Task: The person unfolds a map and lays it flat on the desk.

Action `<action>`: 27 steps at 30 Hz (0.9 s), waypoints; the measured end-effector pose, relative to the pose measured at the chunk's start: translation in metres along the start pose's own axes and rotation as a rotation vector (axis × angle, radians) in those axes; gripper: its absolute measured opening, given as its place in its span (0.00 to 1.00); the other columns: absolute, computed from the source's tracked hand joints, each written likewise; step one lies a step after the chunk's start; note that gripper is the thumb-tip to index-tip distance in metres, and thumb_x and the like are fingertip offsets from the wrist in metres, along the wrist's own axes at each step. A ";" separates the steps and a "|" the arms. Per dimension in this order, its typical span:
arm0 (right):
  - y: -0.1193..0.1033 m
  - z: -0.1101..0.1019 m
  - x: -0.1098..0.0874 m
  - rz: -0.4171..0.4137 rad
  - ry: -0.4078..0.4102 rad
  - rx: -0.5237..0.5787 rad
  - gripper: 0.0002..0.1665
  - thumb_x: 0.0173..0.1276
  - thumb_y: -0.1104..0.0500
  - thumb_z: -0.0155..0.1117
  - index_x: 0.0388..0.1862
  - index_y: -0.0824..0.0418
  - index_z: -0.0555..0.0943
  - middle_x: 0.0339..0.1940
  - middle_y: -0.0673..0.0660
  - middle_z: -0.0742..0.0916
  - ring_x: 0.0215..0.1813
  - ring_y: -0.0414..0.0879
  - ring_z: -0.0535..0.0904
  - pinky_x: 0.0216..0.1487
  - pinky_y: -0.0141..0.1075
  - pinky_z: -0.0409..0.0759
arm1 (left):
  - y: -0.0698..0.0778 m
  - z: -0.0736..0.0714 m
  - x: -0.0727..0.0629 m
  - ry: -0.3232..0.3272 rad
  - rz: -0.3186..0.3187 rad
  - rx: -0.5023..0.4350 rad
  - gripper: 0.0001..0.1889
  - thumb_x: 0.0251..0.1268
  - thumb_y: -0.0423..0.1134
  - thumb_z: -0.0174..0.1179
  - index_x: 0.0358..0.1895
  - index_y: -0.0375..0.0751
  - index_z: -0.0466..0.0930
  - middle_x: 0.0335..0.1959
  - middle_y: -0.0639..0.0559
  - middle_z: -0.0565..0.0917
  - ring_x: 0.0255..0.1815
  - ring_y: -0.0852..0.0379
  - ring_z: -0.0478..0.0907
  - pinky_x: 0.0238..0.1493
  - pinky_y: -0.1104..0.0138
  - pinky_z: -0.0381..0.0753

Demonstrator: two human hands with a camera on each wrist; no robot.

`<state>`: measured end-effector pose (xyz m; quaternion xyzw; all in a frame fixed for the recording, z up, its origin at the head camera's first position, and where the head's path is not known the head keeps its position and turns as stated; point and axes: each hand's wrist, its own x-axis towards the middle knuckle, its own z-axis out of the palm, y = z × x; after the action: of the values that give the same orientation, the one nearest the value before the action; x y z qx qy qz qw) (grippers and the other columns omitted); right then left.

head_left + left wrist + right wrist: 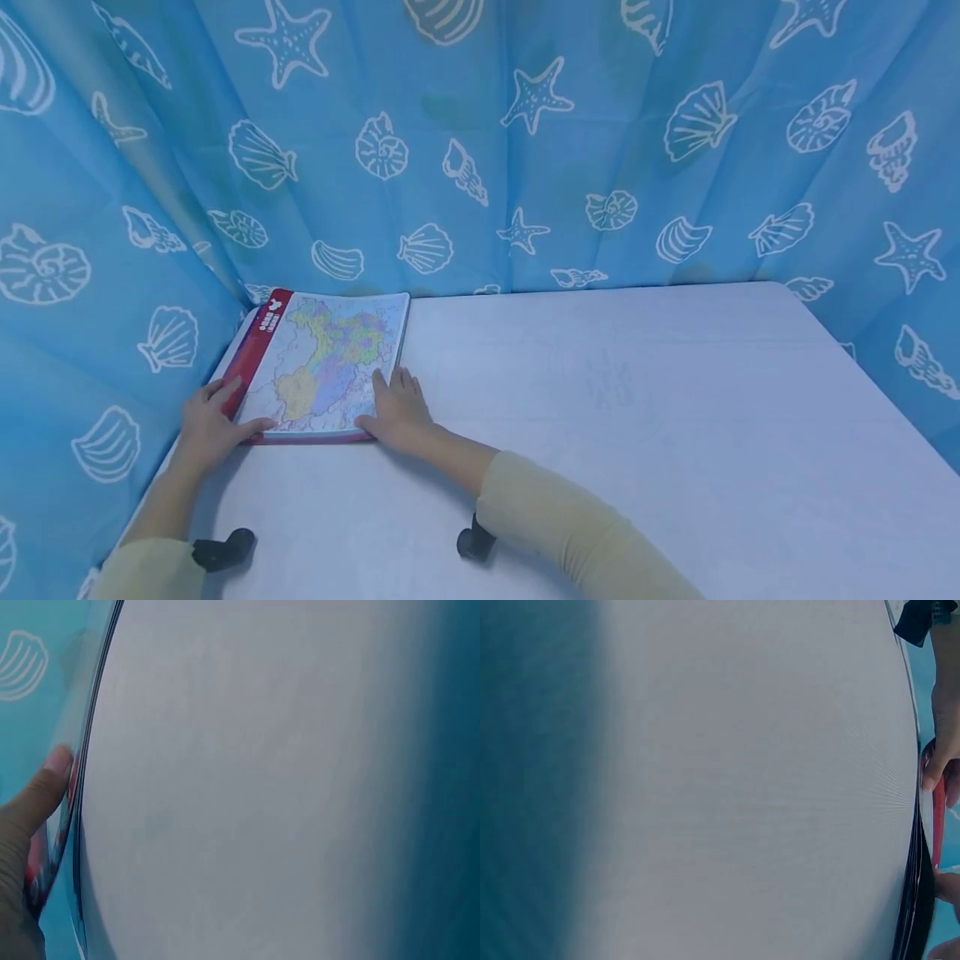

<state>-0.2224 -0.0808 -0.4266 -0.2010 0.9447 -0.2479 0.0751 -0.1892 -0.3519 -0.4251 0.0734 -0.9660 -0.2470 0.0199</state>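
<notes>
A thin stack of flat map sheets [330,358] lies at the far left of the table, a coloured map with a red band down its left side on top. My left hand [210,425] touches its near left corner, fingers spread over the red band and thumb along the near edge. At the near right corner rests my right hand [402,412], thumb on the near edge and fingers straight along the right side. The left wrist view catches the left thumb [41,796] against the stack's edge. Layered dark edges [913,892] of the stack appear in the right wrist view.
A white cloth covers the table [637,417]. Blue curtains [465,150] with shell and starfish prints hang behind it and along the left side, close to the stack. Black wrist cameras [228,550] sit beneath the forearms.
</notes>
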 end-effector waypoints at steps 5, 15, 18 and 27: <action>0.004 0.000 0.004 0.002 0.096 0.308 0.40 0.61 0.53 0.67 0.69 0.65 0.65 0.69 0.65 0.69 0.71 0.57 0.63 0.69 0.44 0.65 | -0.007 -0.005 0.001 -0.010 -0.051 -0.132 0.49 0.57 0.49 0.66 0.74 0.36 0.44 0.68 0.24 0.51 0.64 0.26 0.50 0.56 0.35 0.68; 0.018 0.001 0.009 0.163 0.085 0.810 0.37 0.55 0.62 0.71 0.65 0.60 0.71 0.62 0.58 0.77 0.58 0.52 0.77 0.56 0.40 0.78 | -0.010 -0.010 0.001 -0.099 -0.252 -0.329 0.46 0.61 0.57 0.59 0.75 0.45 0.44 0.73 0.27 0.44 0.69 0.27 0.45 0.62 0.35 0.61; 0.020 0.001 0.008 0.178 0.056 0.848 0.37 0.56 0.61 0.71 0.65 0.58 0.71 0.67 0.56 0.74 0.70 0.54 0.66 0.66 0.45 0.70 | -0.009 -0.009 0.001 -0.111 -0.239 -0.358 0.45 0.63 0.60 0.56 0.75 0.47 0.44 0.74 0.28 0.42 0.70 0.27 0.42 0.62 0.35 0.61; 0.022 0.002 0.009 0.205 0.058 0.855 0.37 0.55 0.62 0.71 0.65 0.56 0.72 0.68 0.55 0.74 0.71 0.54 0.64 0.68 0.45 0.67 | -0.004 -0.009 0.002 -0.135 -0.272 -0.469 0.40 0.65 0.60 0.51 0.74 0.54 0.42 0.76 0.34 0.35 0.73 0.28 0.36 0.66 0.39 0.59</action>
<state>-0.2382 -0.0678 -0.4396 -0.0498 0.7739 -0.6134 0.1492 -0.1903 -0.3603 -0.4192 0.1790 -0.8629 -0.4686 -0.0614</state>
